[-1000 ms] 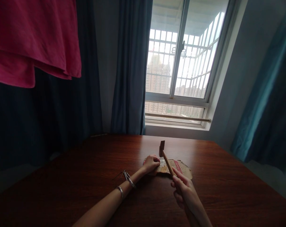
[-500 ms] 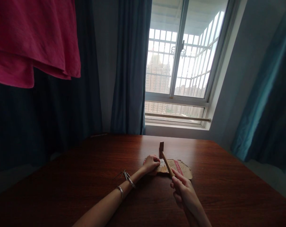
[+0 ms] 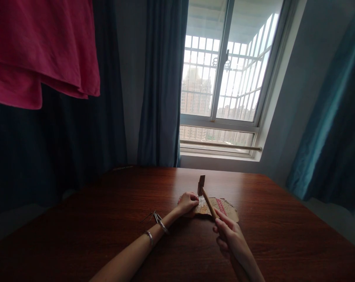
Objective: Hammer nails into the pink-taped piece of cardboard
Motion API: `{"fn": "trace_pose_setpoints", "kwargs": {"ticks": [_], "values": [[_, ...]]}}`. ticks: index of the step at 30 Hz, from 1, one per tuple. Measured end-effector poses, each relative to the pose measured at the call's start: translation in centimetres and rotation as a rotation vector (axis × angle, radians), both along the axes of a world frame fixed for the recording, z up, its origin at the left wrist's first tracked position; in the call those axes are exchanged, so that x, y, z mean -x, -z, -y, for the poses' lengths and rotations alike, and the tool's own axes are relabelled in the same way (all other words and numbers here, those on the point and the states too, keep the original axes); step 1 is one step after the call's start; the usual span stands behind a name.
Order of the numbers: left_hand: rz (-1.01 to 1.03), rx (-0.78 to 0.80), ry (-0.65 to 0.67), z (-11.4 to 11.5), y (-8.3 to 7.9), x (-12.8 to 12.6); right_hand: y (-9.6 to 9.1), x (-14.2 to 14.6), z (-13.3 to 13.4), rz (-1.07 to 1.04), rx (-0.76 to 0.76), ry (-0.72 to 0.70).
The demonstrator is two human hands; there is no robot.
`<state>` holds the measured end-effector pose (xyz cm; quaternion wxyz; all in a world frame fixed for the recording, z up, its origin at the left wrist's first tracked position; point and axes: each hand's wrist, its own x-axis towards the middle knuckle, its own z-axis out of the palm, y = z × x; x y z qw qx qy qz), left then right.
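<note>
- The hammer [image 3: 205,196] stands over the left end of the patterned piece [image 3: 224,207], head up and handle slanting down towards me.
- My right hand [image 3: 228,237] has its fingers wrapped tight round the low end of the handle, near the piece's near edge.
- My left hand [image 3: 187,203] rests on the piece's left end, right under the hammer head. The fingers are curled, but whether they pinch anything there is too small and dim for me to tell.
- The piece lies flat on the bench [image 3: 107,219]; the hands and handle cover its left part, and its pattern is hard to read.
- Left of the piece, beside my left wrist, lie thin metal rods [image 3: 154,216], partly hidden by the arm; bracelets [image 3: 149,236] ring that forearm.
- Bare bench runs wide to the left of the piece and beyond it to the far edge under the window [image 3: 224,78].
- Since half a second ago the hammer head sits a touch higher; my left hand has stayed put.
</note>
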<state>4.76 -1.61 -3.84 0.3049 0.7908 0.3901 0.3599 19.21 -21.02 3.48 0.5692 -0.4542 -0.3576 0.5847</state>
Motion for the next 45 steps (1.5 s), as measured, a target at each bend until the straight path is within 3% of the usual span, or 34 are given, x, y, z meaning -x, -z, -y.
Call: {"fn": "trace_pose_setpoints", "kwargs": {"ticks": [5,9,16,21,31,37,45], "values": [[0.0,0.004,-0.004,0.0,0.0,0.0,-0.2,-1.8,0.0,0.02,-0.019,0.046],[-0.01,0.023,-0.007,-0.2,0.1,0.0,0.8,-4.0,-0.1,0.078,-0.035,0.137],[0.078,0.16,0.127,-0.9,-0.5,1.0,1.9,-6.2,0.5,0.082,-0.013,0.183],[0.079,0.145,0.202,-1.3,-0.5,1.5,1.1,-4.4,0.9,0.084,-0.045,0.145],[0.045,0.085,0.184,-0.8,-0.7,1.3,0.0,0.5,-0.6,0.048,-0.039,-0.019],[0.056,0.101,0.161,-1.0,-0.2,1.0,-0.2,1.4,-0.6,0.105,-0.061,-0.045],[0.005,0.135,0.078,-0.1,-1.3,0.8,-0.3,1.5,-0.5,0.092,-0.054,-0.028]]}}
